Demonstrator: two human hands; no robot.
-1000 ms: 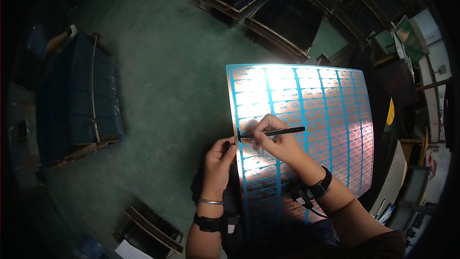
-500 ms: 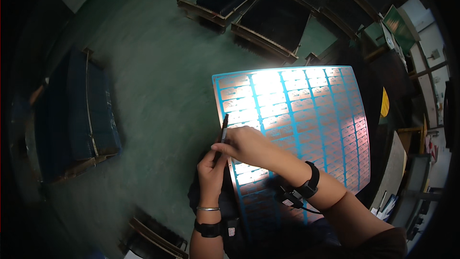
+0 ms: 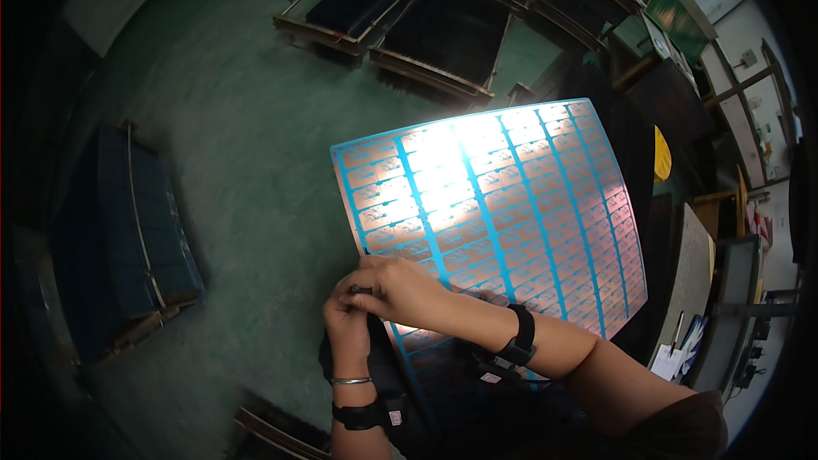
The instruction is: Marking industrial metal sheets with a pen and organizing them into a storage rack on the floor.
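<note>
A large circuit board panel [image 3: 545, 213], copper-coloured with blue lines in a grid, is tilted in front of me and reflects bright light. My right hand [image 3: 400, 285] reaches across its lower left part, fingers curled around a dark pen [image 3: 361, 290]. Only a short dark end of the pen shows. Right against those fingers, at the panel's left edge, is my left hand [image 3: 346, 324], closed. Whether it grips the panel's edge or the pen's other end is hidden. Both wrists carry black straps.
Racks with dark panels [image 3: 443, 38] stand on the green floor at the far side. Another dark stack [image 3: 128, 238] is at the left. To the right are a bench [image 3: 686, 290], papers [image 3: 669, 359] and a yellow piece [image 3: 661, 154].
The pen, upright half a second ago above my right fingers, is now turned so that only its end shows. Both hands and the panel have shifted left in the view; my right hand is lower.
</note>
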